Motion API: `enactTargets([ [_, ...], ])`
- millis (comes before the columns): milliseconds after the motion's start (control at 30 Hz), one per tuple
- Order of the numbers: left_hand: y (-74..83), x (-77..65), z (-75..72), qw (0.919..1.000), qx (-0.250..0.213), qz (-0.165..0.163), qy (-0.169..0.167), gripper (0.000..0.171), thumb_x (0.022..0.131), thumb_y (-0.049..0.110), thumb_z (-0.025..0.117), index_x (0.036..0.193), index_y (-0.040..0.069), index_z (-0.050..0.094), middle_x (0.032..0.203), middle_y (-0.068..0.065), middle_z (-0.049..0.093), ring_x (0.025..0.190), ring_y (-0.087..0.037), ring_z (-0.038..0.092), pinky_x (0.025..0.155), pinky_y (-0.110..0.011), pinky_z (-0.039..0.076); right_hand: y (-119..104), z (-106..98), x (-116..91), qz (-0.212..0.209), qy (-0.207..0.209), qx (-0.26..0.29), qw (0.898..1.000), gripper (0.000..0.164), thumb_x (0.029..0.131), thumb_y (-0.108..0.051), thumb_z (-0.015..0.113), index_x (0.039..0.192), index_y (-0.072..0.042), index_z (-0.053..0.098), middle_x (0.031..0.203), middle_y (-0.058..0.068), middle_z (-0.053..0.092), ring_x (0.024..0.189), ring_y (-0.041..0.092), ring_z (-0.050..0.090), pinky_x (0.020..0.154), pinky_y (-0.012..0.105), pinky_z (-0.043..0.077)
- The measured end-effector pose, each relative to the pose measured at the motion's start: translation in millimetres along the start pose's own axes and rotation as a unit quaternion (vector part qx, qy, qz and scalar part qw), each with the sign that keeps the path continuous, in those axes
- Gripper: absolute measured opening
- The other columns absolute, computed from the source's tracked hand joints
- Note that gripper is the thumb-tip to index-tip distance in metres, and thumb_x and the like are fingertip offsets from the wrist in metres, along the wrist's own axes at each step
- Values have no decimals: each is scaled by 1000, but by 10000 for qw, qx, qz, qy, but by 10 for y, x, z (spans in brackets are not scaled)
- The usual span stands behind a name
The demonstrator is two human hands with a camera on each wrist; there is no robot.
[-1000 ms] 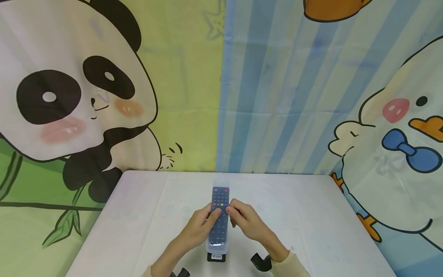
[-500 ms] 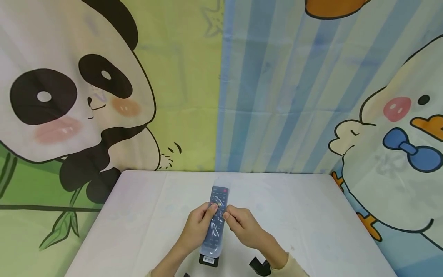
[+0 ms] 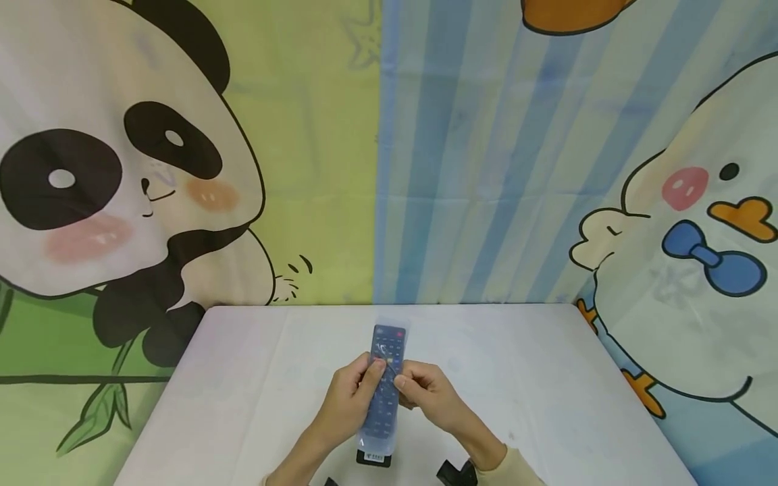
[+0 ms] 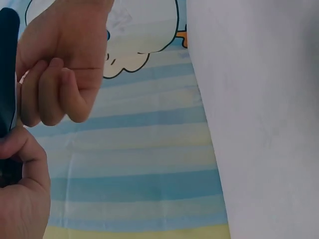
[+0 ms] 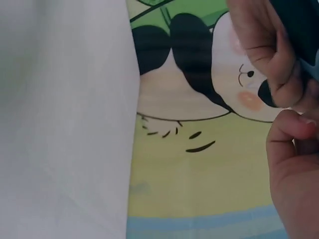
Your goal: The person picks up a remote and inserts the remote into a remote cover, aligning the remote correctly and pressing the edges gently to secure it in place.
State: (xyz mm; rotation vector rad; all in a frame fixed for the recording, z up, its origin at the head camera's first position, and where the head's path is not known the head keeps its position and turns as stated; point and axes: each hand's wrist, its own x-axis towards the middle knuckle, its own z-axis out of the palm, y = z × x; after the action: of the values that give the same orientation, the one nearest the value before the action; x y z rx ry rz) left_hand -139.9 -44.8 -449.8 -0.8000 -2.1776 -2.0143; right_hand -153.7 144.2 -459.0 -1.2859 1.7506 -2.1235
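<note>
A dark remote control with rows of buttons stands tilted above the table, inside a translucent plastic cover. Its black lower end with a white label pokes out below the cover, while clear film extends past its top. My left hand grips the covered remote from the left, thumb across the buttons. On the opposite side my right hand pinches the cover's edge between thumb and curled index finger. In the left wrist view the right hand's other fingers are curled in; the remote's dark side shows at the left.
The white table lies under both hands, its far edge against a cartoon curtain. A black strap-like piece sits at the right wrist by the sleeve.
The remote's lower end swung left, then came partly back right, with both hands on it. My right hand dropped slightly along the cover's edge. The head view shifted a little.
</note>
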Motion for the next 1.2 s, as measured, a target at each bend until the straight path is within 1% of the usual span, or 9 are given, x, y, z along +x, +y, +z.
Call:
enactTargets([
  [167,-6,-14,-7,9994,33,169,-314,21,108,7,43,93,10,58,71,4,56,55,-6,55,43,-31,50,39,-82,-46,584,-60,543,9968,26,105,-9,51,85,6,50,67,6,41,59,21,37,54,31,36],
  [300,-32,-42,-19,9982,83,-102,-587,22,109,13,42,99,9,61,78,1,63,61,-10,62,49,-33,55,32,-131,-63,857,-316,406,9950,25,106,-10,50,111,13,54,73,6,47,61,19,39,56,28,38],
  [400,-25,-38,-20,9966,235,-296,-733,25,110,21,41,105,10,62,84,1,68,67,-13,67,55,-33,57,29,-131,-66,762,-382,203,9962,27,107,-6,42,119,16,51,74,11,48,59,15,40,51,30,37],
  [567,19,-21,-4,9928,805,-273,-843,30,111,29,39,112,12,62,90,4,70,75,-10,68,62,-30,57,51,-45,-101,696,158,-80,9974,31,108,-4,32,122,18,49,85,1,63,63,4,52,48,23,37],
  [733,107,25,-36,9844,1459,-105,-980,30,111,32,39,107,13,62,89,6,68,75,-5,65,64,-25,56,39,3,-102,572,519,-622,9951,29,108,0,32,121,14,52,83,3,62,61,6,51,50,20,39],
  [833,153,71,-96,9752,2050,120,-823,27,109,31,45,90,17,57,74,10,57,62,0,52,53,-21,47,5,17,-84,586,617,-785,9933,28,107,1,32,118,12,55,82,3,61,61,7,50,51,19,38],
  [933,142,115,-130,9744,2112,405,-659,30,108,26,49,79,19,46,64,12,44,50,1,41,42,-20,38,-29,56,-76,600,697,-849,9921,30,108,0,29,119,13,54,80,1,60,60,5,49,50,19,39],
  [1067,51,154,-110,9705,2004,1255,-476,35,106,15,53,74,19,41,61,14,38,49,5,34,40,-14,31,-67,146,-81,829,884,-650,9905,33,110,-6,27,124,14,49,86,2,63,67,7,60,53,24,51],
  [1200,-14,150,-86,9545,2051,2151,-234,41,102,6,56,67,20,40,58,13,37,54,7,28,42,-13,25,-106,221,-83,1092,1370,-834,9810,35,111,-12,29,119,10,55,85,3,63,67,10,61,53,31,54],
])
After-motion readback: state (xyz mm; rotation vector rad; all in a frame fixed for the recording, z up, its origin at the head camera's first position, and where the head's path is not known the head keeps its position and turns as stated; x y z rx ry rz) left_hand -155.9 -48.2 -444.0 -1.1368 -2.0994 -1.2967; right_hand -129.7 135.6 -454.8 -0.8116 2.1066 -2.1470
